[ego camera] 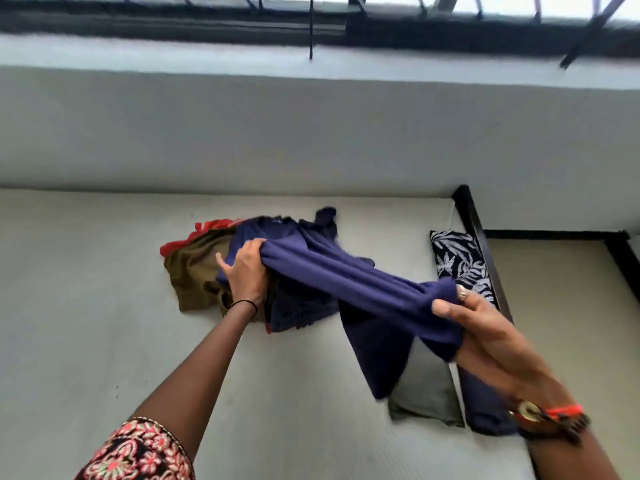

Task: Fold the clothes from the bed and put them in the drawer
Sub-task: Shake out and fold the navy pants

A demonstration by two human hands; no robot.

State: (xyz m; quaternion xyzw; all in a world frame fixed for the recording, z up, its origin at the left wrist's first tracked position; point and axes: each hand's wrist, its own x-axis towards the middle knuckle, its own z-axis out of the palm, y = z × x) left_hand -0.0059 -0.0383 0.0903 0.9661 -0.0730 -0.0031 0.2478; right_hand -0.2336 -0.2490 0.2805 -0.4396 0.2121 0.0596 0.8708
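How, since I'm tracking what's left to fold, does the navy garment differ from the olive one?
The navy garment is stretched between left hand and right hand; the olive garment lies crumpled on the bed. Navy is dark blue, olive brownish green. Both are unfolded.

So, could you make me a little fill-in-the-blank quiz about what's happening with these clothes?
The left hand and right hand grip the blue garment; the left wrist wears a thin ____ band. The olive garment and red garment lie on the ____. The pillow at the right has a white ____ pattern.
Missing words: black; bed; leaf.
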